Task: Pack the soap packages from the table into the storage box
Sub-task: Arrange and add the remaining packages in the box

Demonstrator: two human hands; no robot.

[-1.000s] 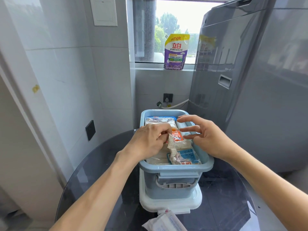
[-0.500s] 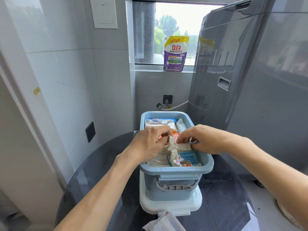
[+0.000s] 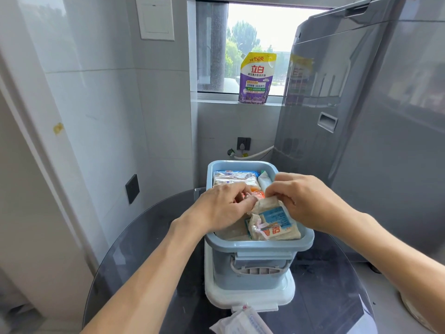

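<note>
Head view: both hands meet over the open blue storage box (image 3: pixel 260 247), which stands on a white lid (image 3: pixel 250 297) on the dark glass worktop (image 3: pixel 144 249). The left hand (image 3: pixel 222 208) reaches in from the box's left side with its fingers curled down onto the packed contents, the fingertips pressing at the near-left edge of a beige soap package (image 3: pixel 273 221) with a blue label and red characters; whether it truly pinches the wrapper cannot be told. The right hand (image 3: pixel 305 201) comes from the opposite side and pinches the far top edge of that same package between thumb and curled fingers. The package lies tilted on top of the others, at the near end of the box, just under and between the two hands. Beyond the hands, further soap packages (image 3: pixel 234 178) fill the far end of the box. Nearer the person than both hands, a white wrapped package (image 3: pixel 243 321) lies on the worktop, touching the lid's front edge. Well beyond the hands, a purple detergent pouch (image 3: pixel 257 78) stands on the windowsill.
</note>
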